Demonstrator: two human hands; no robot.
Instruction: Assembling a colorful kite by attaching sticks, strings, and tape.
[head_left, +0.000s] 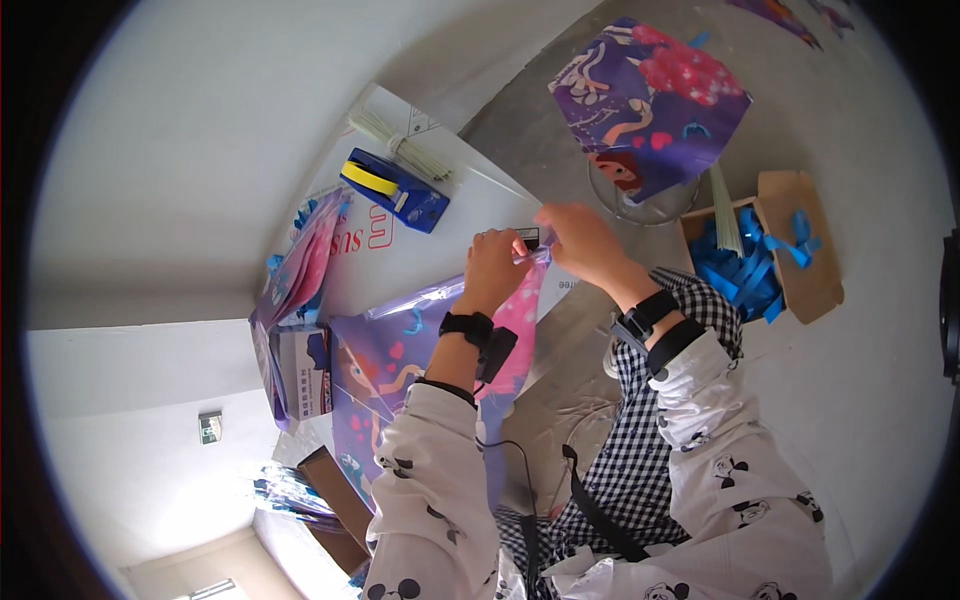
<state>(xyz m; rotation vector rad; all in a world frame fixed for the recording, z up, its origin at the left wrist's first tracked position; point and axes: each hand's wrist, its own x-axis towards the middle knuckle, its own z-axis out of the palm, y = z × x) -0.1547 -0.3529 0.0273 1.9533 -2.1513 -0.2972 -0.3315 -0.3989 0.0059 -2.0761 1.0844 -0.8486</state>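
Observation:
A thin purple and pink printed sheet (385, 370), shaped like a kite sail, lies over the table in front of me and hangs toward my lap. My left hand (490, 270) pinches its far corner, fingers closed. Close beside it, my right hand (587, 245) is closed on the same corner from the right. Any small part between the fingertips is hidden. Beyond my hands on the table stands a blue tape dispenser (395, 190) with a yellow roll. Next to it lies a tied bundle of thin pale rods (400, 145).
Folded printed sheets (305, 260) stack at the table's left, above a small printed box (302, 370). At right, an opened cardboard box (810, 265) holds blue ribbon strips (735, 265) and thin rods (724, 215). More purple sheets (650, 110) rest on a round stool (640, 207).

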